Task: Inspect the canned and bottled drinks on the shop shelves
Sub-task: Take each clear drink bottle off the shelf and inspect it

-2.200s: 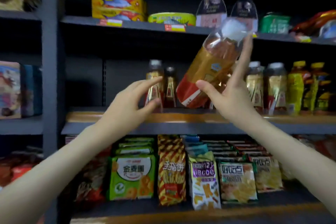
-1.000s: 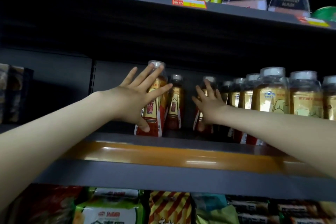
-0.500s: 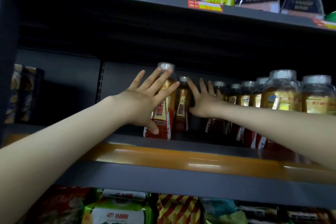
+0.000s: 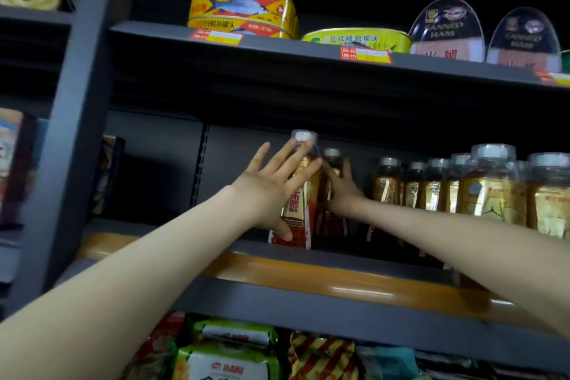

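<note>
Steadying appears to be the purpose of the left hand, which is laid flat against the front tea bottle at the left end of the middle shelf. Its fingers are spread straight across the label and neck, its thumb is set low near the base, and nothing is clasped. The bottle stands upright just behind the shelf's orange edge strip, and it is probably braced this way so that it is not tipped while the space behind it is worked.

The right hand is reached deeper in, beside the second bottle, which stands directly behind the front one. What is seen of its fingers is extended rather than curled, so it is judged open and touching. Part of it is hidden by the front bottle, so a grip cannot be ruled out entirely.

A row of like bottles with white caps is ranged to the right, labels facing forward. The step in hand is judged to be a check of this left-most file. A gap is left between that file and the rest of the row.

On the upper shelf, yellow fish tins are stacked and canned ham packs are stood on edge. Snack bags are packed below.
</note>
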Motion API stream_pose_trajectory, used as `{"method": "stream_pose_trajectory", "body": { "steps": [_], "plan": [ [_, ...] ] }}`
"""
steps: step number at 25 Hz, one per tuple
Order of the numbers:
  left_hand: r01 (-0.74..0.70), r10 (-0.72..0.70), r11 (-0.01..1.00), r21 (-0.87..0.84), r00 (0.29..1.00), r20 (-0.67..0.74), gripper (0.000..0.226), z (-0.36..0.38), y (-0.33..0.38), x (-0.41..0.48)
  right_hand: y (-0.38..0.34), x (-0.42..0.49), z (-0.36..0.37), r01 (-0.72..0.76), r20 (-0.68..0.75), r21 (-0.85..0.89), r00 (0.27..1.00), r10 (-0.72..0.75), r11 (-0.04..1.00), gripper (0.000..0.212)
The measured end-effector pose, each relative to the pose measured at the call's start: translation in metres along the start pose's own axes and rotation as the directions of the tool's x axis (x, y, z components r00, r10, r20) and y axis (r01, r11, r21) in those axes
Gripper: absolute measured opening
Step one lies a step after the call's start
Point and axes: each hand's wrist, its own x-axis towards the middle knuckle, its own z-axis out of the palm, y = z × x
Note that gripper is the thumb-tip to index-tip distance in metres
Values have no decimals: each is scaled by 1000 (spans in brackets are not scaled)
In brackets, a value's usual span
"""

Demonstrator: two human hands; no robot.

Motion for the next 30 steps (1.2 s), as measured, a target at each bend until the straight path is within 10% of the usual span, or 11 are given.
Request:
{"method": "stream_pose_trajectory", "body": {
  "steps": [7, 12, 19, 24, 30],
  "plan": [
    [7, -11, 976, -216, 1000, -17, 117, -2, 5, -5, 10, -67, -51, 306, -81, -119, 945, -317, 944, 112],
    [15, -189, 776, -631, 959, -210, 85, -13, 27, -14, 4, -124, -79, 444, -128, -302, 858, -497, 844, 111],
    [-465, -268, -11, -885, 854, -445, 47, -49, 76, -65, -23, -203, -111, 594, -210, -488, 631, -747, 640, 88],
    [-577, -405, -248, -778, 791, -458, 44, -57, 103, -118, -56, -279, -101, 548, -298, 9, 800, -520, 837, 122],
    [-98, -272, -464, -880, 962, 36, 42, -28, 155, -217, -55, -382, -18, 185, -51, 506, 981, -184, 842, 110]
  ]
}}
